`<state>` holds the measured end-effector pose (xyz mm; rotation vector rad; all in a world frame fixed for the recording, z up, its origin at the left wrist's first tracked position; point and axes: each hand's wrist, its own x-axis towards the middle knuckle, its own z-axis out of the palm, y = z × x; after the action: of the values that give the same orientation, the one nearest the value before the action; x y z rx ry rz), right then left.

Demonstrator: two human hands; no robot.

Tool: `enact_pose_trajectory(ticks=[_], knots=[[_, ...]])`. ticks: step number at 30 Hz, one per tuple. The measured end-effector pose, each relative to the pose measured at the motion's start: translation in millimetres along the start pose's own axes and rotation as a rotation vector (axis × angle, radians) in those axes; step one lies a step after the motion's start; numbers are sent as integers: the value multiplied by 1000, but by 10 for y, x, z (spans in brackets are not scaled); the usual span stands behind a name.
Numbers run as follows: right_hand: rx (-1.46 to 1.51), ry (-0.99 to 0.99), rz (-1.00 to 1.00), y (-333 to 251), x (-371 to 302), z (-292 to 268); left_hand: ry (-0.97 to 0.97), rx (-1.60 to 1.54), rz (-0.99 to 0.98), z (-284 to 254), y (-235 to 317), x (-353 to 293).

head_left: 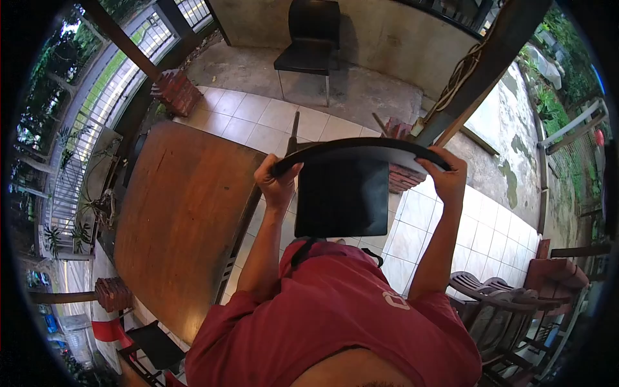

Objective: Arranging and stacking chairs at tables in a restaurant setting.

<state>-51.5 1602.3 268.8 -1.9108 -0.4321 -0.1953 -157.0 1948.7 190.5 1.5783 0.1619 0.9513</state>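
Observation:
A black chair is in front of me, its curved backrest (358, 147) at the top and its flat, dark seat (342, 200) on the side toward my body. My left hand (277, 178) is closed around the left end of the backrest. At the opposite end, my right hand (447, 173) grips the edge with its fingers wrapped over. Thin legs stick out past the far side of the backrest. Whether the chair's feet touch the floor is hidden.
A large brown wooden table (187, 213) stands close on my left. Another black chair (311, 48) is by the far wall. Brick post bases (177, 92) rise from the tiled floor (429, 229). Stacked brown chairs (503, 293) are at the lower right.

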Motion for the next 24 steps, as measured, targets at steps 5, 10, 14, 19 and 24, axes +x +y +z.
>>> enact_pose_trajectory(ticks=[5,10,14,19,24], knots=[[-36,226,-14,255,479,281,-12,-27,1,174,-183,459],[515,584,189,1581,765,760,-57,-86,19,506,-597,1013],[614,667,116,1749,1227,1132,-97,-27,69,554,-962,1642],[459,714,192,1585,1707,1466,-45,-52,45,523,-1135,2301],[384,620,74,1342,2246,1660,7,-81,52,485,-1264,2802]])
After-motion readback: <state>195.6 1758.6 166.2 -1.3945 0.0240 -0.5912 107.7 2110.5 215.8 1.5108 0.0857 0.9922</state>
